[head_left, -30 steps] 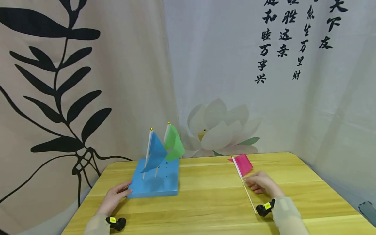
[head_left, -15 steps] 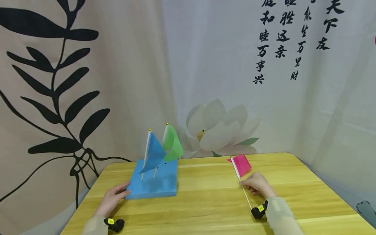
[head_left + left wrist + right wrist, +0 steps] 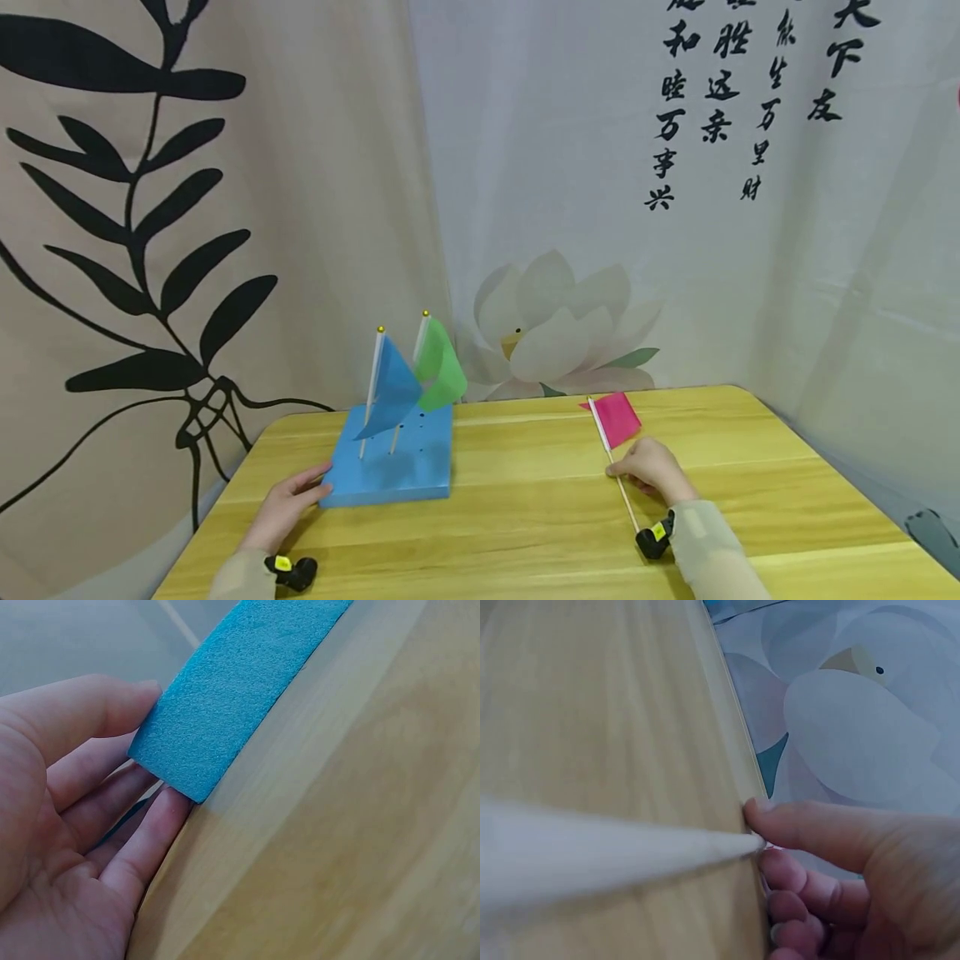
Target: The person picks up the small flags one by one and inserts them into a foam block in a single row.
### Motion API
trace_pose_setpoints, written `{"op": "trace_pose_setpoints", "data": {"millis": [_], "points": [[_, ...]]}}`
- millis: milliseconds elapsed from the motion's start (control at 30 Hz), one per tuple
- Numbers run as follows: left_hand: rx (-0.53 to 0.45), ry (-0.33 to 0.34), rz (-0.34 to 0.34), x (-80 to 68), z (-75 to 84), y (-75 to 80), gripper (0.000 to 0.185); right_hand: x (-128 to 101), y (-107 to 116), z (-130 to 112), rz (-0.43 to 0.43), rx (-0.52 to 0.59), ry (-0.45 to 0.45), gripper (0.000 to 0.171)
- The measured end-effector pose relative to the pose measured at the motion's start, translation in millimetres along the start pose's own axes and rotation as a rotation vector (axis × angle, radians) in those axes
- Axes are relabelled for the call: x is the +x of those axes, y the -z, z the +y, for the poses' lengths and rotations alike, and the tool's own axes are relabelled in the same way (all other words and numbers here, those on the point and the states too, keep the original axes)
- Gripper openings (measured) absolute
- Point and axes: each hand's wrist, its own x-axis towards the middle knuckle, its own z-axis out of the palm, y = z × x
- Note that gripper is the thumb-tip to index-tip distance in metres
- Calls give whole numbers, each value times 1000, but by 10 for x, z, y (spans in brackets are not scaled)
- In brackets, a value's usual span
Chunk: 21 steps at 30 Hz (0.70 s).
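Note:
My left hand rests against the left side of a blue foam block, with relaxed fingers. In the left wrist view its thumb and fingertips touch the end of the block. Two small flags, one blue and one green, stand in the block on thin sticks with gold tips. To the right, my right hand pinches the stick of a pink flag between thumb and forefinger, just below its white sleeve. In the right wrist view the pale stick runs out from the fingertips.
Several small holes show in the block's top. The wooden table ends at a printed curtain close behind. A black wrist camera sits on the left wrist, another camera on the right.
My right hand has moved left and slightly down onto the pink flag's stick and now pinches it. The left hand stays at the block.

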Motion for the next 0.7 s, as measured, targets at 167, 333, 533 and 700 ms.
{"op": "trace_pose_setpoints", "data": {"millis": [167, 333, 533, 700], "points": [[15, -10, -4, 9, 26, 2, 68, -40, -10, -5, 8, 4, 19, 47], [12, -7, -7, 4, 32, -2, 67, -70, -6, -8, 19, 17, 10, 44], [9, -8, -3, 9, 32, 2, 67, -62, 36, -32, 58, 61, -26, 29], [-1, 1, -12, 13, 13, 3, 67, -55, 59, -27, 38, 193, -51, 12]]}}
